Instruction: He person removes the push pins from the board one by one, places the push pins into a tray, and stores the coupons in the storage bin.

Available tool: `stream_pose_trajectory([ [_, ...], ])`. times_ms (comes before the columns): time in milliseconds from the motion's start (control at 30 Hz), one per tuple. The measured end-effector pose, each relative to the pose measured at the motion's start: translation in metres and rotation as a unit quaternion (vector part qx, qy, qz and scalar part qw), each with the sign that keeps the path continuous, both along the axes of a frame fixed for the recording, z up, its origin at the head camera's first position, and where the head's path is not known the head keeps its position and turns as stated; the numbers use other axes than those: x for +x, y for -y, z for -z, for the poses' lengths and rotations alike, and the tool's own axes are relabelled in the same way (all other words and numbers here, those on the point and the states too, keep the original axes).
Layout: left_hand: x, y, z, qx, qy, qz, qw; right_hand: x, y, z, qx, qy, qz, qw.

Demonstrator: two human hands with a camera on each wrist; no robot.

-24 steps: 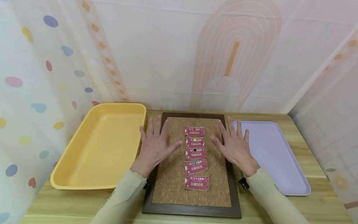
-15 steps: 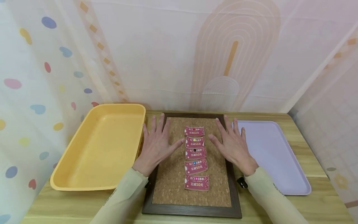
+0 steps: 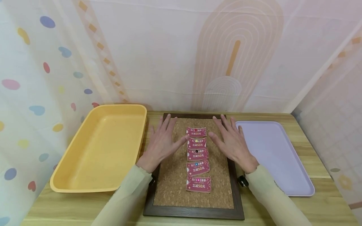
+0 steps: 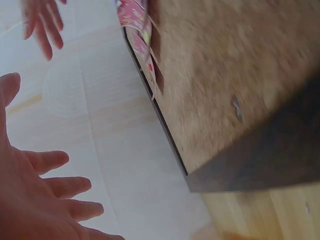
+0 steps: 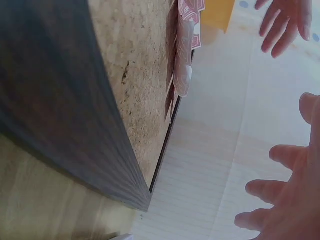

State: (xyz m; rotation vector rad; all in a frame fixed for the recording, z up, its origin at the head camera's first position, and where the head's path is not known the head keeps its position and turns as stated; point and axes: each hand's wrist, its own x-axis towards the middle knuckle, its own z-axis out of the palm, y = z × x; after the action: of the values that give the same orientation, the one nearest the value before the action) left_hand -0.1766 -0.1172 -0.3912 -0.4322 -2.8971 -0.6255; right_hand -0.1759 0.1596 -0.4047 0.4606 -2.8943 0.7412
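A cork board (image 3: 169,188) in a dark wooden frame (image 3: 195,212) lies on the table. Down its middle runs a column of several pink paper coupons (image 3: 199,187), each with a small coloured pin near its top edge. My left hand (image 3: 159,142) hovers over the board's left side, fingers spread, the thumb tip overlapping the second coupon's edge in the head view. Over the right side my right hand (image 3: 233,144) is likewise spread, palm down. Both wrist views show the palms above the cork with nothing in them. In the right wrist view the coupons (image 5: 186,45) curl up off the cork.
To the left stands a deep yellow tray (image 3: 99,189), close beside the board's frame. A flat lilac tray (image 3: 277,157) lies on the right. Behind the wooden table (image 3: 319,185) hangs a patterned curtain (image 3: 158,62).
Both hands have drifted inward over the board, closer to each other, with fingers still spread. The coupons, board and trays have stayed in place.
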Motion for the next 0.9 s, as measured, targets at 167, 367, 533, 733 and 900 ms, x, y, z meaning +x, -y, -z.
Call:
stream_pose_trajectory([
  [167,-0.005,-0.001,0.000,0.043,0.034,0.007,0.9985,-0.004,-0.001,-0.002,-0.033,0.004,-0.030,0.9990],
  [367,-0.014,-0.003,0.001,0.081,0.060,0.015,0.9948,-0.011,-0.003,-0.001,-0.067,0.011,-0.060,0.9959],
  [533,-0.021,-0.006,0.001,0.124,0.080,0.021,0.9888,-0.015,0.000,-0.002,-0.083,0.023,-0.070,0.9939],
  [733,-0.033,-0.009,0.006,0.152,0.083,0.024,0.9846,-0.023,0.006,-0.003,-0.097,0.023,-0.091,0.9909],
  [900,-0.040,-0.008,0.012,0.187,0.101,0.021,0.9769,-0.031,0.010,-0.002,-0.091,0.020,-0.094,0.9912],
])
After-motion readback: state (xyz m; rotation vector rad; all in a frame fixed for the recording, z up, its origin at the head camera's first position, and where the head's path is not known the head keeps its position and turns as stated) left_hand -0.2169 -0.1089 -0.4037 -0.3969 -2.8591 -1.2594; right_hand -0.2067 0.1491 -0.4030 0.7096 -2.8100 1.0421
